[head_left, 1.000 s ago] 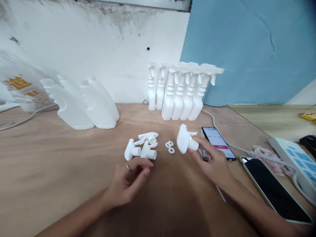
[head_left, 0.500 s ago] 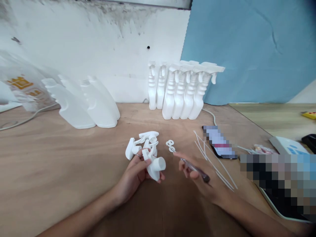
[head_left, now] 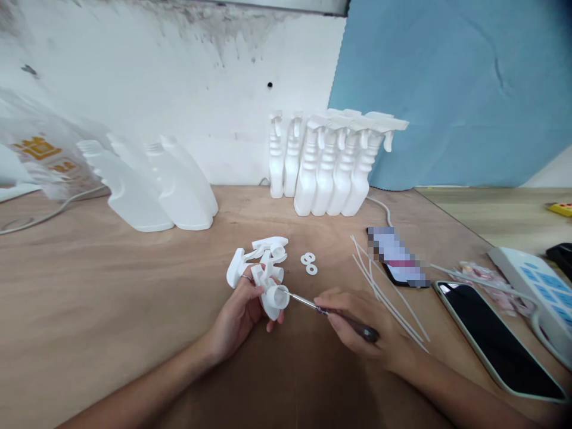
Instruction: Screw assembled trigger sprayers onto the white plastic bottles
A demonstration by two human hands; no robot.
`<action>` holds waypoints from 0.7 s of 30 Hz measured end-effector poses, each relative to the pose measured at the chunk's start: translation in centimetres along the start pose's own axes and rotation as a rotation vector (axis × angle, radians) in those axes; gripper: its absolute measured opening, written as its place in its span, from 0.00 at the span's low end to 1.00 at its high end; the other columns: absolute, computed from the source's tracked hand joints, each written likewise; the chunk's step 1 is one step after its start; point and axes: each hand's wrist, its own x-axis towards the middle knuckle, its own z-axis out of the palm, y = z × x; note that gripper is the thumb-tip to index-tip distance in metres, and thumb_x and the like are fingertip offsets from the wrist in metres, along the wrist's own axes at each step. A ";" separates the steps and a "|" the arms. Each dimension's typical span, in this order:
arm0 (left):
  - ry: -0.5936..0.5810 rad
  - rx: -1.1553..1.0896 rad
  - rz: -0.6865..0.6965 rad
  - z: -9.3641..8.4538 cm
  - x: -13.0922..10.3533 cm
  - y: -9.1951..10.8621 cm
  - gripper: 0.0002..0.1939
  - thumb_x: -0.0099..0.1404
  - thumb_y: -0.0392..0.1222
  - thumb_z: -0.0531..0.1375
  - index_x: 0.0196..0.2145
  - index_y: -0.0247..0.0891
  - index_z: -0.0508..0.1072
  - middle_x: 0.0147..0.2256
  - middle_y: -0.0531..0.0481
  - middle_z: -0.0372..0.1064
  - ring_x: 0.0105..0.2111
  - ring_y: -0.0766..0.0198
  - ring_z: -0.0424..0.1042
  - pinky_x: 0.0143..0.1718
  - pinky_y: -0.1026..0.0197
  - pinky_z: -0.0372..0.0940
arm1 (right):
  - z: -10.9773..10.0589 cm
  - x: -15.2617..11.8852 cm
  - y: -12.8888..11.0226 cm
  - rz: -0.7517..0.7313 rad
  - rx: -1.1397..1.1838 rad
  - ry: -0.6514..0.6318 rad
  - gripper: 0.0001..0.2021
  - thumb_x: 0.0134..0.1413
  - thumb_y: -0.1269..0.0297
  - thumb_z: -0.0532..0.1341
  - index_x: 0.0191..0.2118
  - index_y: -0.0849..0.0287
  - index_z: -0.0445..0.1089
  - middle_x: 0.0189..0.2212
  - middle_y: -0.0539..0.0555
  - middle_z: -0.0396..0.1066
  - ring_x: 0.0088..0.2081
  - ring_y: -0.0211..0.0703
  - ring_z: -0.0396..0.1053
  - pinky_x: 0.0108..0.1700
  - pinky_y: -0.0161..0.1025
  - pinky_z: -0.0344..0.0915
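My left hand (head_left: 243, 310) is closed around a white trigger sprayer head (head_left: 268, 298), its round cap turned toward the right with the opening showing. In my right hand (head_left: 357, 322) is a thin screwdriver (head_left: 344, 322) with a dark handle and a metal shaft. The tip reaches the mouth of the cap; whether it touches inside is too small to tell. More white trigger sprayer heads (head_left: 236, 268) lie on the table just behind my left hand, partly hidden by it. Three flat white washers (head_left: 311, 269) lie to the right of them.
White spray bottles (head_left: 330, 185) with sprayers fitted stand against the wall. Translucent bottles (head_left: 143, 202) without tops stand at the left. Thin white tubes (head_left: 379, 292), two phones (head_left: 496, 339) and a power strip (head_left: 540, 292) lie on the right. A plastic bag (head_left: 53, 161) sits far left.
My right hand has brought the screwdriver's tip from beside the washers over to the cap. The sprayer head in my left hand has shifted slightly left and turned, showing its opening.
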 end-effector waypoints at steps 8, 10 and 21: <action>0.048 0.285 -0.023 0.1 -0.4 -0.5 0.14 0.72 0.50 0.57 0.47 0.42 0.57 0.32 0.56 0.65 0.22 0.74 0.63 0.22 0.72 0.57 | 0.3 0.4 -0.1 -0.111 -0.052 0.016 0.12 0.58 0.78 0.57 0.44 0.58 0.71 0.30 0.53 0.75 0.30 0.39 0.72 0.33 0.36 0.68; 0.042 0.321 -0.073 0.1 -0.4 -0.4 0.14 0.72 0.51 0.57 0.46 0.42 0.58 0.27 0.58 0.64 0.19 0.74 0.60 0.19 0.72 0.55 | 0.5 0.0 0.0 0.065 0.106 0.006 0.09 0.62 0.75 0.56 0.39 0.57 0.72 0.28 0.51 0.73 0.29 0.38 0.72 0.32 0.35 0.68; 0.014 0.215 -0.224 0.0 -0.3 -0.1 0.10 0.65 0.45 0.58 0.40 0.41 0.60 0.24 0.61 0.61 0.12 0.76 0.53 0.10 0.74 0.48 | 1.7 -0.1 0.6 0.494 0.908 -0.035 0.12 0.67 0.62 0.59 0.37 0.62 0.76 0.29 0.55 0.77 0.30 0.42 0.76 0.33 0.39 0.72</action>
